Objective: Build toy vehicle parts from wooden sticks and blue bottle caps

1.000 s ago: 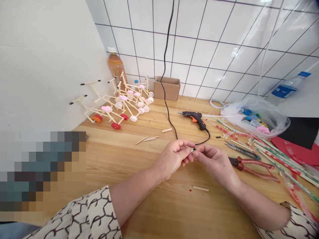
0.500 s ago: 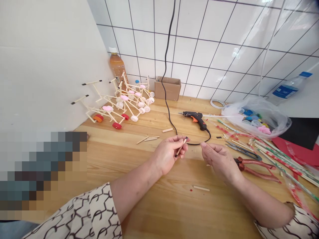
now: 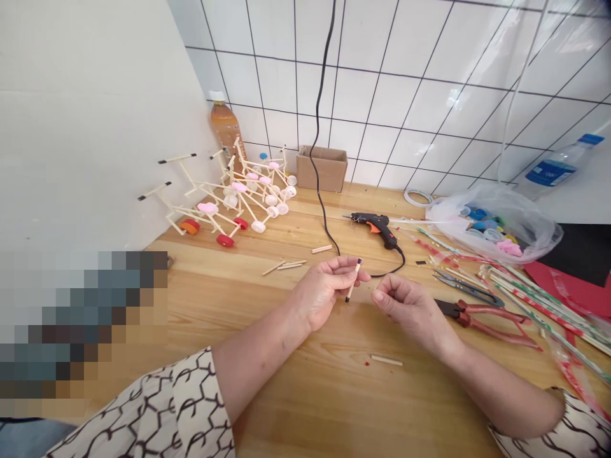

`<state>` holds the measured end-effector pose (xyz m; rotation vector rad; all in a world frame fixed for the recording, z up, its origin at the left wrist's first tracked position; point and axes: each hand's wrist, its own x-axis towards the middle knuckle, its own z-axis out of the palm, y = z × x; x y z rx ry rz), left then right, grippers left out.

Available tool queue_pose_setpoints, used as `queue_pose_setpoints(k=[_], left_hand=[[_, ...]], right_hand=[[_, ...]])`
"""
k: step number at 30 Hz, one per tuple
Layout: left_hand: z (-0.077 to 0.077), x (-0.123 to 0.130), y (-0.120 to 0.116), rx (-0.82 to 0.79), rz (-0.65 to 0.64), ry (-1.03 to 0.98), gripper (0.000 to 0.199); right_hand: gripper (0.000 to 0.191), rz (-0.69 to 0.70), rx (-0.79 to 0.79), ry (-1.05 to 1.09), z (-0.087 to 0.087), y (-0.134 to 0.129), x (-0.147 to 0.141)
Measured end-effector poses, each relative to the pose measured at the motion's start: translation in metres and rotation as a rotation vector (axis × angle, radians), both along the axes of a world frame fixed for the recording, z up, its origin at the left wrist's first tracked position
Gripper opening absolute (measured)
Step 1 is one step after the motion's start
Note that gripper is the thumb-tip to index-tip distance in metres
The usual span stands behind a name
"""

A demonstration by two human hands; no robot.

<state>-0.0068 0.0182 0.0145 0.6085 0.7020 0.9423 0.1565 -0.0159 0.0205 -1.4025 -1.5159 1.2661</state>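
Between the thumb and fingers of my left hand (image 3: 329, 286) is a short wooden stick (image 3: 353, 282) with black ends, tilted nearly upright. Just to its right, my right hand (image 3: 405, 305) has thumb and fingers pinched together; a tiny pale bit may show at the tips, too small to name. The two hands are apart. Short wooden sticks (image 3: 321, 249) lie on the table beyond my left hand, and one more stick (image 3: 386, 360) lies nearer, below my right hand. A black glue gun (image 3: 375, 224) rests behind the hands.
Stick models with bottle-cap wheels (image 3: 225, 240) stand at the left, before a tea bottle (image 3: 224, 124). A cardboard box (image 3: 322, 172) is at the wall. Pliers (image 3: 491, 318), snips (image 3: 468, 289), straws (image 3: 548, 299) and a bag of caps (image 3: 496, 229) lie right. A black cord crosses the table.
The stick in my left hand has turned more upright. My right hand has moved left, closer to my left hand, with its fingers still pinched.
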Motion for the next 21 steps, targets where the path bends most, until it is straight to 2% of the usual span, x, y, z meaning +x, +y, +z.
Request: queue_pose_setpoints(k=[9,13,17,21], left_hand=[[-0.003,0.0,0.001,-0.019,0.0,-0.035,0.022],[-0.004,0.0,0.001,-0.006,0.029,-0.037,0.022],[-0.003,0.0,0.001,0.015,0.036,-0.037,0.021],[-0.002,0.002,0.0,0.032,0.027,-0.029,0.022]], right_hand=[[0.053,0.031,0.046,-0.131,-0.005,0.001,0.002],[0.036,-0.043,0.134,-0.027,-0.004,0.001,0.001],[0.031,0.061,0.058,-0.01,0.003,-0.003,-0.002],[0.035,0.134,-0.016,-0.059,0.005,-0.008,-0.007]])
